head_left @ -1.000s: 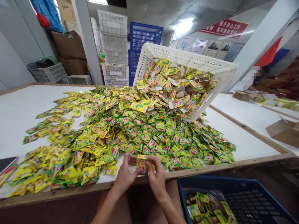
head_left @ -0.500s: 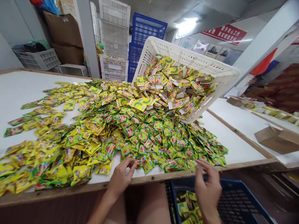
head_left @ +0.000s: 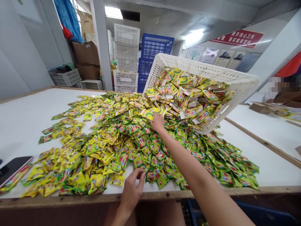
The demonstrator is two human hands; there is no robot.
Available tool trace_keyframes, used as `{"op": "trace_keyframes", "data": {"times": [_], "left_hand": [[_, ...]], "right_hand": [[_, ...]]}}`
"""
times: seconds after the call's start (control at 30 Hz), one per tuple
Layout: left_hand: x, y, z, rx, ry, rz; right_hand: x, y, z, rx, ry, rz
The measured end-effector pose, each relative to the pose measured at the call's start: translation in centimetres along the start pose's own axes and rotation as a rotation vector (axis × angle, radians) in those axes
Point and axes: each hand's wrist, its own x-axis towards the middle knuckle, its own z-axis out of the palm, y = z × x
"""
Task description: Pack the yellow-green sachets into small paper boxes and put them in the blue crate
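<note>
My right hand reaches far across the heap, its fingers closed on a small yellow box at the lower lip of the tipped white crate. More small boxes, yellow and green with printed fruit, spill from that crate; some have open white flaps. Close to the near table edge, my left hand is curled with thumb and forefinger together, and I see nothing in it. Just right of its fingertips lie green sachets with red fruit pictures. Yellow sachets are heaped to its left.
A wooden strip edges the white table. The phone lies at the left. A blue crate is below the edge at right. Stacked white crates and blue crates stand behind. Another person is at far right.
My right hand has gone from the near table edge, above the blue crate, forward and left to the small boxes. My left hand stays near the edge. The view has turned left.
</note>
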Motion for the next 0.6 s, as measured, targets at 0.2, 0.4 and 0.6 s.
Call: {"op": "trace_keyframes", "data": {"times": [0.2,0.4,0.6], "left_hand": [[-0.1,0.0,-0.2,-0.057,0.065,-0.058],[0.2,-0.4,-0.7,-0.331,0.256,-0.142],[1.1,-1.7,-1.4,-0.752,0.228,-0.399]], "right_hand": [[-2.6,-0.5,-1.6,0.105,0.061,0.089],[-14.9,-5.3,-5.2,0.762,-0.461,0.043],[-19.7,-6.4,-4.9,0.884,-0.563,0.019]]}}
